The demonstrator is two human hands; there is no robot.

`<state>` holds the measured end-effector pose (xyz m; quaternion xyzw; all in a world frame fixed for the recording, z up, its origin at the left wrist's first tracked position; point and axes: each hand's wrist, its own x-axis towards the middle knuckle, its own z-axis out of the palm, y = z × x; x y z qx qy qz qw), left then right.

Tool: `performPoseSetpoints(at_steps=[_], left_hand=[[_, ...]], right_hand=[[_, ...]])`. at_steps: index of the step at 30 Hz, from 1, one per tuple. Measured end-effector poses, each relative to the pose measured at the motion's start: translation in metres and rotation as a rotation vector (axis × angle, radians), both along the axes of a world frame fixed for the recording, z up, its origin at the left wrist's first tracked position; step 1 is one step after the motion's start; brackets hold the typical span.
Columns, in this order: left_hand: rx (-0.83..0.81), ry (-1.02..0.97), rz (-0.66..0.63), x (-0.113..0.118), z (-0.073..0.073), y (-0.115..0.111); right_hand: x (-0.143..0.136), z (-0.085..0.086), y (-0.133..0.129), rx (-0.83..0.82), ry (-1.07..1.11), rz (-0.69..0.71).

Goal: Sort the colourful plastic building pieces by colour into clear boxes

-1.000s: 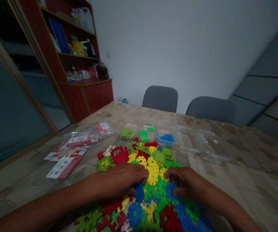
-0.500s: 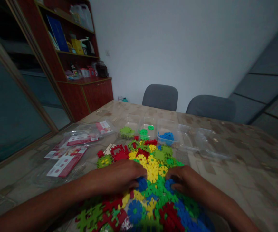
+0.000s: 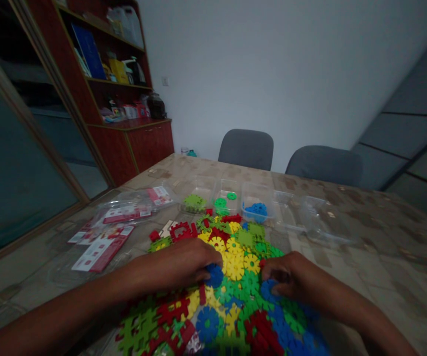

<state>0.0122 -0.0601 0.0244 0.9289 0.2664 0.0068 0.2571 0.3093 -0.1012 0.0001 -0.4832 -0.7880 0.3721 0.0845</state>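
Observation:
A heap of flat plastic pieces, with yellow discs [image 3: 234, 264], green discs [image 3: 249, 284], red pieces [image 3: 261, 333] and lime green pieces [image 3: 139, 326], spreads over the near part of the table. Over its left side, my left hand [image 3: 194, 259] is closed on a blue disc [image 3: 213, 276]. At the right side of the heap, my right hand [image 3: 285, 274] pinches another blue disc [image 3: 270, 290]. Both discs are partly covered by fingers. Between my hands lie the yellow and green discs.
Behind the heap stand clear containers, one with lime green pieces [image 3: 194, 201], one with green discs [image 3: 220, 203], one with blue pieces [image 3: 257, 210]. Clear packaging with printed cards [image 3: 104, 249] lies at left. Two grey chairs [image 3: 246, 148] stand beyond the table [image 3: 376, 237].
My left hand has shifted slightly left and up, with more of its blue disc showing. My right hand and its blue disc have moved a little to the right.

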Motion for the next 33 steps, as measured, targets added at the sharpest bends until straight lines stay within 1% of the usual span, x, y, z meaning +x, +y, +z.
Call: performPoseSetpoints(at_steps=[4,6,8,10,14,17,21,24,27,29,31,33], left_hand=[[-0.048,-0.03,-0.044,0.001,0.0,-0.002],[-0.071,-0.033,-0.062,0.0,0.0,-0.003],[-0.077,-0.021,-0.065,0.0,-0.001,-0.003],[-0.077,-0.005,-0.058,0.0,-0.002,-0.003],[-0.069,0.012,-0.05,0.001,-0.004,-0.004],[-0.066,0.012,-0.046,0.002,-0.003,-0.005],[-0.073,0.008,-0.039,0.003,-0.001,-0.006],[-0.08,0.005,-0.018,0.004,0.001,-0.006],[-0.076,0.007,-0.008,0.004,0.001,-0.005],[-0.071,-0.003,-0.026,0.003,0.0,-0.003],[-0.069,-0.016,-0.044,0.001,-0.003,-0.002],[-0.072,-0.017,-0.049,0.0,-0.006,-0.001]], right_hand=[[0.007,0.014,-0.006,-0.067,-0.046,0.007],[0.006,0.021,-0.011,-0.132,-0.122,0.024],[0.004,0.025,-0.016,-0.161,-0.214,0.031],[0.001,0.024,-0.019,-0.135,-0.283,0.039],[-0.008,0.016,-0.024,-0.054,-0.356,0.051],[-0.016,0.015,-0.028,-0.045,-0.392,0.004],[-0.022,0.016,-0.033,-0.051,-0.386,-0.002],[-0.02,0.009,-0.032,-0.021,-0.325,0.002],[-0.012,0.004,-0.024,0.019,-0.267,-0.014],[-0.007,0.007,-0.019,0.051,-0.21,-0.026],[-0.003,0.016,-0.018,0.049,-0.173,-0.034],[-0.002,0.026,-0.022,-0.027,-0.195,-0.017]])
